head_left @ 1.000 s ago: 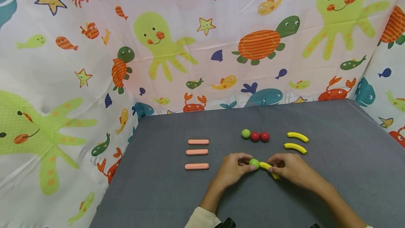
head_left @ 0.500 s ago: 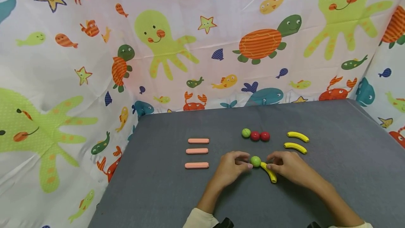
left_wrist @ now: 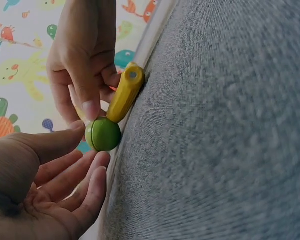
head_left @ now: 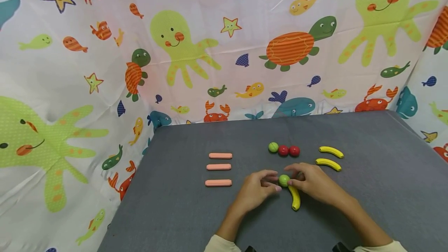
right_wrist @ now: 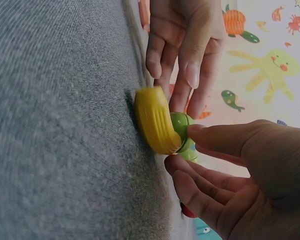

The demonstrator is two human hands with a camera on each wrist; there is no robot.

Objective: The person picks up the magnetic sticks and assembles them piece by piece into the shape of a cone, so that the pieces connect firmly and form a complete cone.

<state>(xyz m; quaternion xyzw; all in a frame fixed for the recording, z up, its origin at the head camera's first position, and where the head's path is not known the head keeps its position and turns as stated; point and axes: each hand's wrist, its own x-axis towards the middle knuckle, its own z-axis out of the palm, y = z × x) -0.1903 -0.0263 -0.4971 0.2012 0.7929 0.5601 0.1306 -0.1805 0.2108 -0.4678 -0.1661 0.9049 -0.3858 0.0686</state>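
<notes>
A glossy green ball (head_left: 284, 181) with a groove round it sits on the grey table between the two hands. Against its near side lies the end of a yellow toy banana (head_left: 295, 199), which points toward the person. My right hand (head_left: 313, 182) pinches the ball, thumb on the near side and fingers behind; in the right wrist view its thumb (right_wrist: 205, 132) presses the green surface. My left hand (head_left: 257, 189) is on the ball's left, fingers loosely bent and spread around it without gripping; the right wrist view shows its fingertips (right_wrist: 192, 75) apart from the ball.
Behind the hands, another green ball (head_left: 273, 147) and two red balls (head_left: 294, 151) stand in a row. Two toy bananas (head_left: 328, 164) lie right of them. Several pink sticks (head_left: 218, 182) lie at left on the grey table (head_left: 168, 213). A sea-animal curtain (head_left: 210, 69) hangs behind.
The right hand has let go of the banana and moved left onto the green ball. The banana has swung to point toward the person. The left hand has released the ball.
</notes>
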